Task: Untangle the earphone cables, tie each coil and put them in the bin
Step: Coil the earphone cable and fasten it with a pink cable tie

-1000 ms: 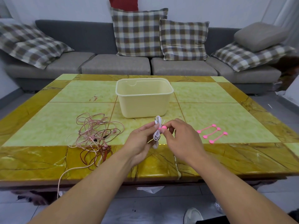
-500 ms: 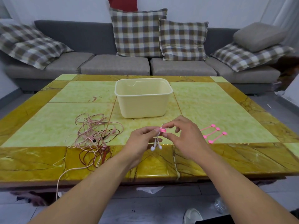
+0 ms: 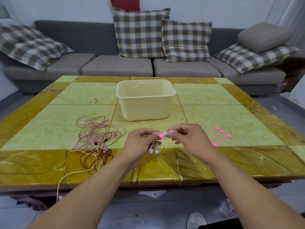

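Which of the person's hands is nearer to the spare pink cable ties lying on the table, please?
Right. The right hand is just left of the spare pink cable ties; the left hand is farther left, beyond the white earphone coil both pinch.

Home living room, grey sofa (image 3: 115, 66), plaid cushions (image 3: 140, 32), marble-look coffee table (image 3: 49, 159)

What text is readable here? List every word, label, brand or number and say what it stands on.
None: no readable text shows in this view.
The cream plastic bin shows no label.
The white earphones and pink cable ties show no marking.
The checked cushions carry only a pattern.
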